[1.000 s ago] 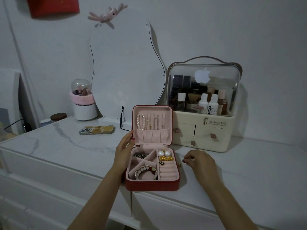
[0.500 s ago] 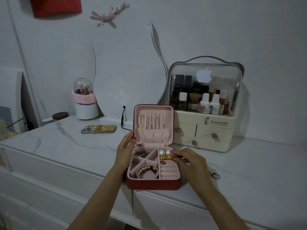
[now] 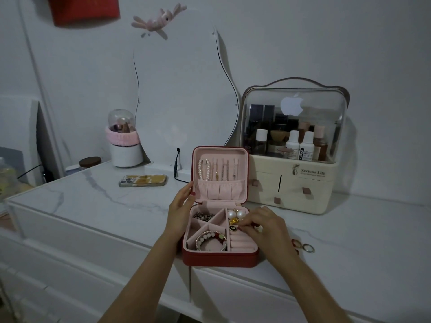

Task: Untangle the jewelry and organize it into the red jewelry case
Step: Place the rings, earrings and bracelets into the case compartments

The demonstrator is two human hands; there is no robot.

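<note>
- Since a second ago, right hand (image 3: 264, 226) has left the worktop (image 3: 93, 201) beside the case (image 3: 220, 258) and come in over the case's right rim; two rings (image 3: 303, 247) now show on the worktop where it lay.
- Left hand (image 3: 180, 210): fingers straight, laid flat against the left wall of the case and the lower left edge of its lid (image 3: 220, 176). It braces; it grips nothing.
- Right hand: fingers curled, tips pinched together over the ring rolls (image 3: 241, 240) in the right front compartment. A small piece appears to be held, but it is too small to identify.
- Case position: at the front edge of the worktop, lid upright, base open toward the onlooker.
- Contents: pearl strand (image 3: 203, 169) and thin chains hang in the lid; chain bundle (image 3: 203, 216) in the rear left compartment; bead bracelet (image 3: 211, 240) in the front left; two pearls (image 3: 236, 214), gold charm (image 3: 233, 221) and black charm (image 3: 232, 228) in the rear right.
- Step in hand, as judged: seat a small piece into the right side of the case.
- Procedure advice: keep the left hand pressed on the wall so the light case does not slide off the front edge.
- Lower the pinch straight down; release only when the piece rests in a slot.
- Keep clear of the pearls and charms just beside the fingertips; a brush could snag them.
- Remaining: both rings lie outside, near the right side of the case.
</note>
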